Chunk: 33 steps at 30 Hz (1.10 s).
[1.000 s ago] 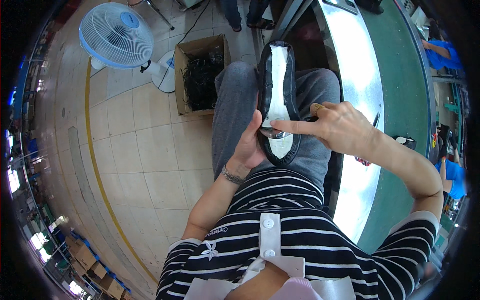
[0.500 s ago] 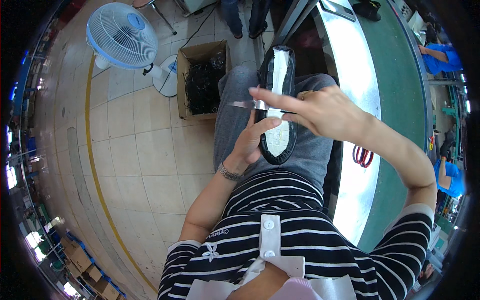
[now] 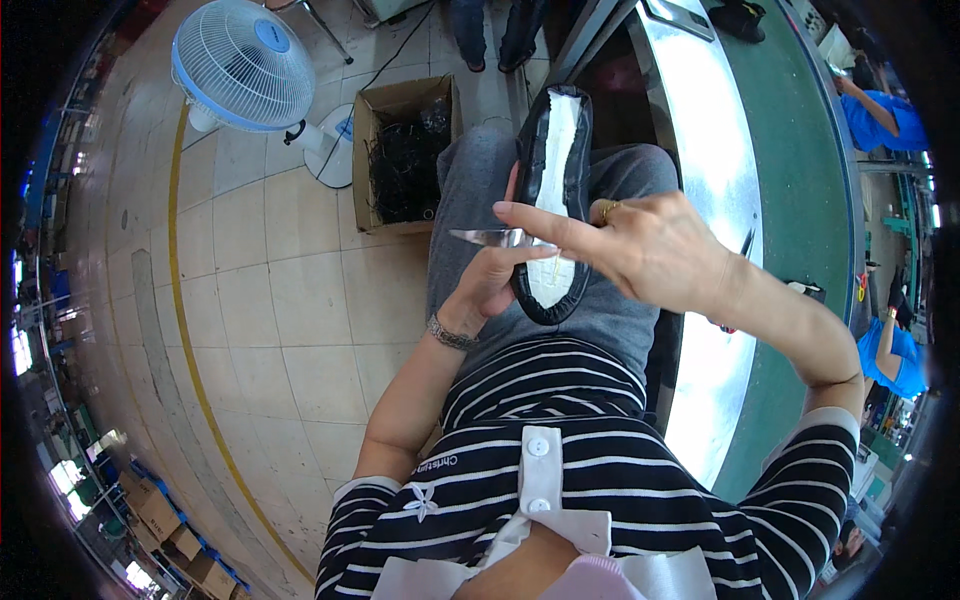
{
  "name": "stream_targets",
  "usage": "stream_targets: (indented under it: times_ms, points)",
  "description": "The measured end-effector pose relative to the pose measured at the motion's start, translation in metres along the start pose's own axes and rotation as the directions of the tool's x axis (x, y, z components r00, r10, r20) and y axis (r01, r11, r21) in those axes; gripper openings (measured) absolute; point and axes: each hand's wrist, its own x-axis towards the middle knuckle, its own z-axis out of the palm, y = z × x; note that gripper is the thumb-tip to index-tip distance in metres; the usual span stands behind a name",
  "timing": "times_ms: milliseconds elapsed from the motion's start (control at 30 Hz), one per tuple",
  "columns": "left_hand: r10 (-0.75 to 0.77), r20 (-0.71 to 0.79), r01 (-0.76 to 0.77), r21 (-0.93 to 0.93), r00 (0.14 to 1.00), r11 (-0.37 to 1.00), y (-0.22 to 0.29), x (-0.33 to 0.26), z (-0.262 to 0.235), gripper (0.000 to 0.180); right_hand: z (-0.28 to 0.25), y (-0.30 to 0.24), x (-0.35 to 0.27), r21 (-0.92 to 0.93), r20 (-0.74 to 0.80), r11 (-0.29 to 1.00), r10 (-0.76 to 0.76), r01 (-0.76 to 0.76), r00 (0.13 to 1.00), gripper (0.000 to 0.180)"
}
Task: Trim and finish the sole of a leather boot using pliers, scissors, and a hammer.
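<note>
A black shoe upper on a last [image 3: 573, 185], its white underside facing up, lies lengthwise over my lap with the toe ends pointing away and toward me. My left hand [image 3: 490, 280] grips its left edge, the thumb laid across the white underside and the fingers behind. In my right hand [image 3: 645, 245] is a knife [image 3: 490, 238], its pointed metal blade crossing the shoe and sticking out to the left. The right index finger stretches along the top of the blade. The knife's handle is hidden within that hand.
On the left stand a white-and-blue fan [image 3: 245, 70] and a cardboard box [image 3: 365, 165] holding black scraps. To my right runs a metal bench edge [image 3: 715, 400] beside a green belt [image 3: 800, 220]. People in blue [image 3: 890, 120] work beyond it; someone's legs [image 3: 490, 40] show ahead.
My right hand and the knife have shifted slightly toward me across the shoe. My right forearm now covers most of the red-and-black loops on the bench. A dark item has appeared on the belt.
</note>
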Motion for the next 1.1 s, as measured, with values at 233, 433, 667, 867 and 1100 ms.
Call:
stream_targets:
  times_ms: [233,433,667,867,1100]
  points:
    - [0.15,0.192,-0.099,-0.252,0.97,0.963,-0.017,-0.007,0.003,0.073,0.0,0.012,-0.001,-0.095,0.176,0.985,0.159,-0.144,0.972,0.063]
    - [0.246,0.027,-0.246,0.0,0.969,0.969,-0.025,-0.004,0.015,0.075,0.016,0.02,-0.002,0.109,0.069,0.958,0.259,-0.265,0.963,0.062]
    - [0.341,-0.069,-0.327,0.164,0.937,0.931,-0.028,-0.013,0.016,0.087,-0.004,-0.012,-0.006,0.162,-0.124,0.986,-0.009,0.029,0.992,0.065]
    - [0.251,0.078,-0.261,0.171,0.965,0.95,-0.057,-0.015,-0.027,0.079,0.006,-0.022,-0.006,0.022,0.175,0.999,0.024,-0.029,0.984,0.065]
    - [0.049,0.03,-0.056,0.296,0.998,0.954,-0.025,-0.027,0.012,0.039,0.034,-0.02,-0.021,0.048,0.238,0.984,0.154,-0.17,0.959,0.066]
